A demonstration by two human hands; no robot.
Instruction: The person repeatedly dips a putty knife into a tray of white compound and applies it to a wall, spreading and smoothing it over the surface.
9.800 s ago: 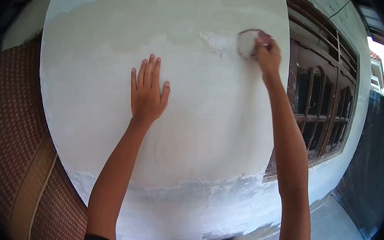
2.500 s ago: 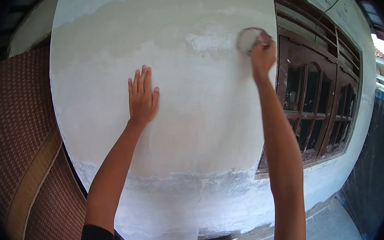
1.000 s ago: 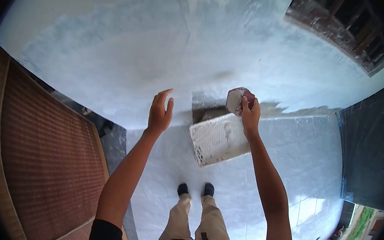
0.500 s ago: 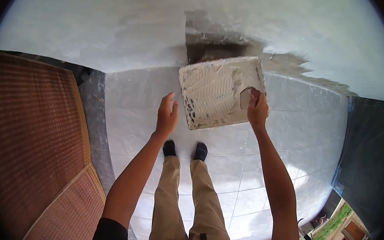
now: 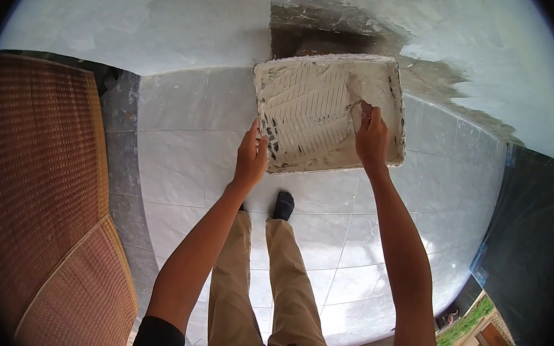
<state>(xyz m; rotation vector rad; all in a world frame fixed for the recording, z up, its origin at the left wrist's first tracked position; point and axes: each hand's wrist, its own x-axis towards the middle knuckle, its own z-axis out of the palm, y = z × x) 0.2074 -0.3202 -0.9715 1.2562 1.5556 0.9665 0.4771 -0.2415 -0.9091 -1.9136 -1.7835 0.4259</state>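
A paint tray [image 5: 309,110] with a ribbed floor, smeared with thick off-white compound, is in front of me near the wall base. My left hand [image 5: 250,161] is at its left edge, thumb on the near side and fingers along the rim. In my right hand [image 5: 373,140] is a scraper [image 5: 356,114], gripped over the right part of the tray. Its blade is against the compound and partly hidden by my fingers. What supports the tray from below is hidden.
Ahead, the wall [image 5: 191,20] is pale, with a dark bare patch [image 5: 330,16] behind the tray. Grey floor tiles [image 5: 178,171] lie underfoot. A woven mat panel [image 5: 42,146] stands left; dark sheeting [image 5: 530,215] hangs right.
My left hand has moved from beside the tray onto its left edge. The scraper has turned and shifted slightly left and up in my right hand. The view has tilted toward the wall.
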